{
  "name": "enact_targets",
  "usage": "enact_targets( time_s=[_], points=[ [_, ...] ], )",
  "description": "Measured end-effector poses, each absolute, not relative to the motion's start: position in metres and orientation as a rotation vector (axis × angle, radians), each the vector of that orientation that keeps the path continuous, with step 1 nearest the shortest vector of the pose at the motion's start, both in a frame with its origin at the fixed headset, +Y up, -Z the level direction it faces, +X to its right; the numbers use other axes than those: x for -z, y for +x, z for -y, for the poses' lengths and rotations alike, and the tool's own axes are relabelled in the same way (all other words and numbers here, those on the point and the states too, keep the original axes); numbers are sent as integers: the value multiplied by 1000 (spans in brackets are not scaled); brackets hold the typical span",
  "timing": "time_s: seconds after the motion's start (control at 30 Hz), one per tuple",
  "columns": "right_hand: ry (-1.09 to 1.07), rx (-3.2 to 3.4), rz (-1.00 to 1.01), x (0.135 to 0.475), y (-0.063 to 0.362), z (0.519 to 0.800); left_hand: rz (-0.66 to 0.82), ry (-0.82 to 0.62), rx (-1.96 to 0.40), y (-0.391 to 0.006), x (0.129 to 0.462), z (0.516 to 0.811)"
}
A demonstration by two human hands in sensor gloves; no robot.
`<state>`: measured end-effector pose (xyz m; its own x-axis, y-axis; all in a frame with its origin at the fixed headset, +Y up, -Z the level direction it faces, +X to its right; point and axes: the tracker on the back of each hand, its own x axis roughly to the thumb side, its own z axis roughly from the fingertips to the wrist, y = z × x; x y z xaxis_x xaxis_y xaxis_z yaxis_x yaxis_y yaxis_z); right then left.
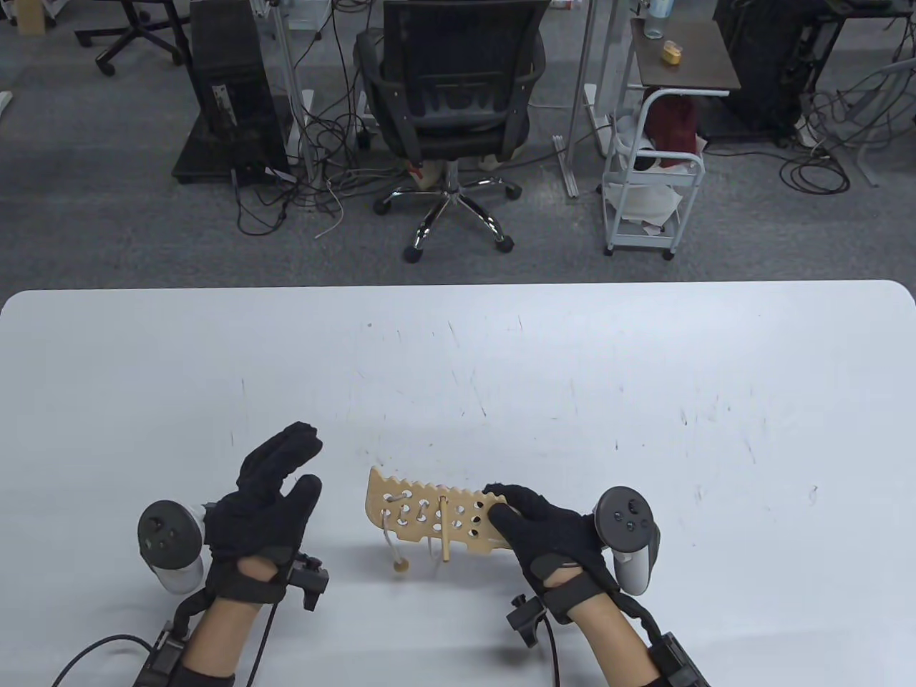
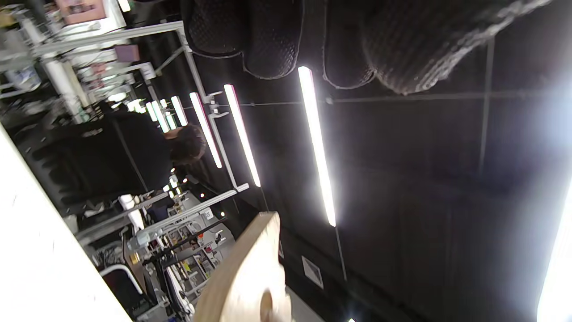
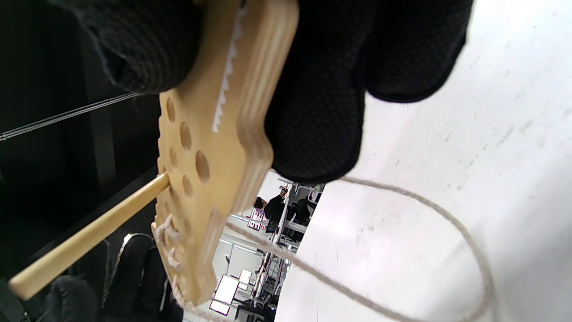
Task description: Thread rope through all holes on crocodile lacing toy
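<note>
The wooden crocodile lacing toy (image 1: 429, 519) is held just above the white table (image 1: 572, 372) near its front edge. My right hand (image 1: 501, 504) grips its right end, thumb on top and fingers (image 3: 317, 112) underneath. A wooden needle (image 1: 444, 534) sticks through a middle hole. White rope (image 1: 391, 545) laces the left holes and hangs down to a wooden bead (image 1: 399, 566). In the right wrist view the toy (image 3: 210, 147), the needle (image 3: 89, 237) and a loop of rope (image 3: 429, 210) show. My left hand (image 1: 304, 461) is open beside the toy's left end, not touching it.
Beyond the table's far edge stand an office chair (image 1: 451, 107), a white wire cart (image 1: 655, 186) and a computer tower (image 1: 229, 93) among floor cables. The left wrist view shows ceiling lights and the toy's end (image 2: 250, 281).
</note>
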<state>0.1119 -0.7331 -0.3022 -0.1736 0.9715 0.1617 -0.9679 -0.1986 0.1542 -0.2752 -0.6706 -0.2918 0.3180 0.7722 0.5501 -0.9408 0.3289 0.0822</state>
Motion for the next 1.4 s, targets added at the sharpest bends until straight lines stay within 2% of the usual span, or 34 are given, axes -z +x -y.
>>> enact_targets(
  time_s=[0.23,0.67,0.9,1.13,1.3,1.4],
  points=[
    [236,-1778,-9,302,111,734,572,451,-869,-241,279,670],
    [269,-1811,-54,301,100,736,688,333,-404,-189,265,681],
    [315,-1811,-85,300,95,736,703,339,-314,-179,261,684],
    [335,-1826,-116,300,92,739,711,358,-326,-176,260,685],
    [317,-1829,-113,300,94,739,699,376,-478,-184,262,683],
    [288,-1822,-93,301,99,739,675,401,-473,-190,263,680]
  ],
)
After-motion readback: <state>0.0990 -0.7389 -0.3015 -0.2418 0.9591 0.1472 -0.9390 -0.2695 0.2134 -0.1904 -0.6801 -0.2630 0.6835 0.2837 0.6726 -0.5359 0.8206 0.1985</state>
